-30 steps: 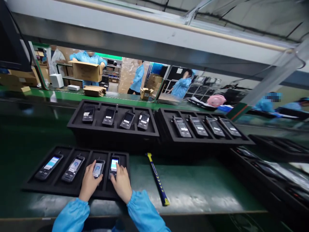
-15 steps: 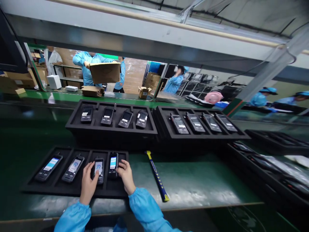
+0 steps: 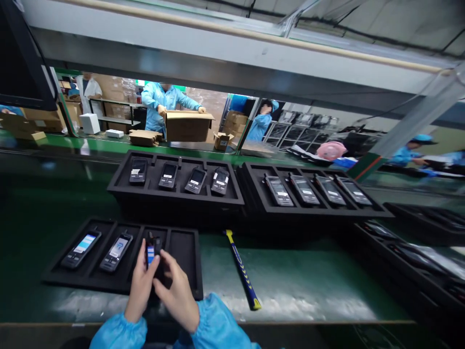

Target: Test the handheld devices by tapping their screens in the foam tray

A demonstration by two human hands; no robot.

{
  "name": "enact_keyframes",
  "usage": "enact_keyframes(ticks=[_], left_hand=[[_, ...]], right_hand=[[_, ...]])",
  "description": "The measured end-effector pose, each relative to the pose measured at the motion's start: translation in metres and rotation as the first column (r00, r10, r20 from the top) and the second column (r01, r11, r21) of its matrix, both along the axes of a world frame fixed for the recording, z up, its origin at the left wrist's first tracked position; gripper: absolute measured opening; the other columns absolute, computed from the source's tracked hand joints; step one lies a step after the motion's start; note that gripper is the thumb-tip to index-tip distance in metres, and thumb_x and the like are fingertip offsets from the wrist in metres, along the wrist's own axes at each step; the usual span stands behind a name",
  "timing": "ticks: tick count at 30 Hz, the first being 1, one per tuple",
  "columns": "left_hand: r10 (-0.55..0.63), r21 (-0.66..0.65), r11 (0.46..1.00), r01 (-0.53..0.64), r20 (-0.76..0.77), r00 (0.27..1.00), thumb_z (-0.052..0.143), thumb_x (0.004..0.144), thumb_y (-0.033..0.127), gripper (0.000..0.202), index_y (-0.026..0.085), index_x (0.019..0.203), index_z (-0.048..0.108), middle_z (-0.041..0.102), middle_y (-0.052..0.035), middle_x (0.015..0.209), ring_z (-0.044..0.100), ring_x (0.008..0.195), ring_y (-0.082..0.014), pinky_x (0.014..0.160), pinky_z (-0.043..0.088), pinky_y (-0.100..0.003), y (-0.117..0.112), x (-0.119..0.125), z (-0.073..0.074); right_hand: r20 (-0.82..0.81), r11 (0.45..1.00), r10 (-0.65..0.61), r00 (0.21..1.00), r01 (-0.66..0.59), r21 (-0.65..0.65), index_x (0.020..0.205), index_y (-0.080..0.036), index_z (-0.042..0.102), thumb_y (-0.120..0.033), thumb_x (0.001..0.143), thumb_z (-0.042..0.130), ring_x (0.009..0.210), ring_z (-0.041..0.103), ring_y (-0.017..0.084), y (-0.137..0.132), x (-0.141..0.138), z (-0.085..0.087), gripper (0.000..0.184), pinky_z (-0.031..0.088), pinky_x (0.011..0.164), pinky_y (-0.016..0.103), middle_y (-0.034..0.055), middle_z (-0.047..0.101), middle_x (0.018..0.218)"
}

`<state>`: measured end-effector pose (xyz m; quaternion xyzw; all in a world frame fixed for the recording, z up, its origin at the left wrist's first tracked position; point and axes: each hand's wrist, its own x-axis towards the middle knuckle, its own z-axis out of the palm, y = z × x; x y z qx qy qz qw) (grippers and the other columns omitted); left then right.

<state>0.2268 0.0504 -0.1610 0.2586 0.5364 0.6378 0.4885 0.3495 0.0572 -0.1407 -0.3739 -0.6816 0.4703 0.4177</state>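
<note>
A black foam tray (image 3: 72, 281) lies on the green bench in front of me. Its two left slots hold handsets with lit screens (image 3: 80, 248) (image 3: 116, 252), and its two right slots show empty. My left hand (image 3: 140, 286) is closed round a handset with a lit screen (image 3: 150, 253), held upright above the tray. My right hand (image 3: 178, 293) grips a second dark handset (image 3: 159, 248) pressed against the first. Both hands meet over the tray's third slot.
Two raised black trays (image 3: 174, 198) (image 3: 312, 206) with several handsets each stand behind. A blue tool with a yellow-striped handle (image 3: 241, 269) lies to the right. More dark trays (image 3: 410, 252) run along the right. People in blue coats handle a cardboard box (image 3: 187, 126) beyond the bench.
Both hands have lifted the two right handsets out of their slots and brought them together upright. The person behind has set the cardboard box down further right.
</note>
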Motion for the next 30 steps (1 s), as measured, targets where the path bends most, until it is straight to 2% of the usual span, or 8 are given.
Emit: enact_keyframes(ticks=[2, 5, 10, 14, 18, 20, 24, 30], left_hand=[[0.037, -0.011, 0.999, -0.036, 0.092, 0.995, 0.071, 0.065, 0.059, 0.088, 0.030, 0.141, 0.036, 0.045, -0.0041, 0.146, 0.041, 0.135, -0.0261, 0.117, 0.032, -0.042, -0.005, -0.001, 0.018], [0.061, -0.017, 0.998, -0.059, 0.193, 0.979, 0.073, 0.066, 0.057, 0.081, 0.027, 0.135, 0.045, 0.044, -0.0029, 0.147, 0.037, 0.138, -0.0232, 0.120, 0.025, -0.040, -0.014, -0.003, 0.036], [0.089, -0.037, 0.996, -0.082, 0.253, 0.964, 0.077, 0.058, 0.060, 0.087, 0.025, 0.132, 0.049, 0.050, -0.0042, 0.142, 0.040, 0.136, -0.0234, 0.120, 0.024, -0.039, -0.024, -0.001, 0.043], [0.079, -0.063, 0.996, -0.065, 0.246, 0.966, 0.078, 0.054, 0.063, 0.097, 0.028, 0.137, 0.043, 0.047, -0.0018, 0.145, 0.038, 0.137, -0.0218, 0.120, 0.022, -0.038, -0.027, 0.001, 0.044], [0.034, -0.050, 0.998, -0.024, 0.196, 0.980, 0.076, 0.056, 0.065, 0.098, 0.032, 0.140, 0.038, 0.044, 0.0016, 0.147, 0.036, 0.138, -0.0204, 0.119, 0.026, -0.034, -0.031, 0.002, 0.045], [0.036, -0.047, 0.999, -0.027, 0.196, 0.980, 0.075, 0.057, 0.065, 0.097, 0.032, 0.141, 0.037, 0.043, 0.0027, 0.147, 0.035, 0.138, -0.0197, 0.117, 0.029, -0.030, -0.033, 0.003, 0.044], [0.026, -0.018, 1.000, -0.023, 0.214, 0.977, 0.076, 0.059, 0.057, 0.096, 0.034, 0.142, 0.033, 0.041, 0.0027, 0.149, 0.035, 0.138, -0.0193, 0.114, 0.033, -0.027, -0.034, 0.002, 0.041], [-0.039, 0.031, 0.999, 0.032, 0.262, 0.964, 0.083, 0.052, 0.049, 0.112, 0.025, 0.146, 0.027, 0.053, -0.0113, 0.138, 0.051, 0.125, -0.0294, 0.098, 0.051, -0.032, -0.034, -0.003, 0.034]], right_hand=[[0.031, 0.992, 0.105, 0.994, -0.107, 0.072, 0.131, -0.026, 0.055, -0.017, 0.078, 0.069, 0.127, 0.045, 0.024, -0.006, 0.002, 0.018, 0.056, 0.044, 0.103, 0.037, 0.0055, 0.048, 0.140], [0.019, 0.985, 0.138, 0.990, -0.139, 0.107, 0.115, -0.023, 0.067, -0.020, 0.078, 0.076, 0.122, 0.050, 0.025, -0.006, 0.007, 0.034, 0.039, 0.043, 0.103, 0.038, 0.0078, 0.053, 0.135], [0.004, 0.966, 0.155, 0.988, -0.152, 0.211, 0.104, -0.025, 0.072, -0.019, 0.087, 0.066, 0.107, 0.059, 0.019, -0.008, 0.010, 0.041, 0.019, 0.046, 0.097, 0.032, 0.0061, 0.054, 0.132], [0.024, 0.949, 0.119, 0.993, -0.121, 0.292, 0.108, -0.026, 0.069, -0.017, 0.091, 0.060, 0.108, 0.057, 0.018, -0.010, 0.010, 0.043, 0.021, 0.045, 0.098, 0.032, 0.0044, 0.059, 0.124], [-0.114, 0.994, 0.060, 0.992, -0.050, 0.092, 0.120, -0.028, 0.061, -0.021, 0.085, 0.068, 0.113, 0.054, 0.020, -0.008, 0.006, 0.038, 0.036, 0.043, 0.101, 0.033, 0.0033, 0.059, 0.120], [-0.203, 0.995, 0.087, 0.975, -0.093, -0.024, 0.126, -0.027, 0.058, -0.030, 0.085, 0.069, 0.118, 0.051, 0.022, -0.008, 0.002, 0.034, 0.042, 0.041, 0.104, 0.035, 0.0049, 0.055, 0.127], [-0.342, 0.950, 0.153, 0.927, -0.233, -0.206, 0.131, -0.026, 0.057, -0.046, 0.087, 0.068, 0.124, 0.049, 0.023, -0.009, -0.004, 0.028, 0.050, 0.038, 0.108, 0.037, 0.0064, 0.051, 0.137], [-0.414, 0.883, 0.192, 0.890, -0.341, -0.323, 0.133, -0.030, 0.054, -0.054, 0.086, 0.065, 0.130, 0.043, 0.024, -0.010, -0.003, 0.033, 0.055, 0.030, 0.113, 0.040, 0.0017, 0.052, 0.136]])
